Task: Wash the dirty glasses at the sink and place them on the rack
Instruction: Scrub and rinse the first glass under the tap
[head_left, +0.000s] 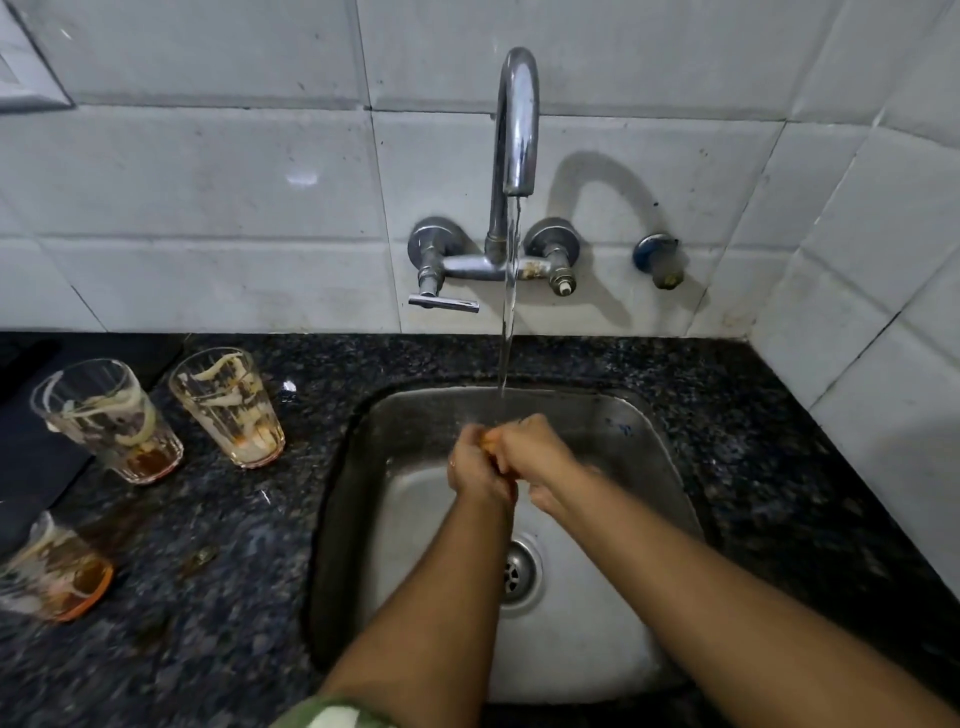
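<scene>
Three dirty glasses stand on the dark granite counter left of the sink, streaked with white residue and orange dregs: one at the far left (106, 421), one nearer the sink (228, 405), one at the left edge of the view (52, 566). My left hand (475, 470) and my right hand (537, 449) are pressed together over the steel sink (597, 639), directly under the running water (508, 322). Both are closed around a small orange thing (488, 442), which is mostly hidden; I cannot tell what it is.
The chrome tap (515, 124) comes out of the tiled wall, with a lever handle (442, 302) at its left. The drain (519, 571) lies below my forearms. Orange spill marks stain the counter (208, 597) near the glasses. No rack is in view.
</scene>
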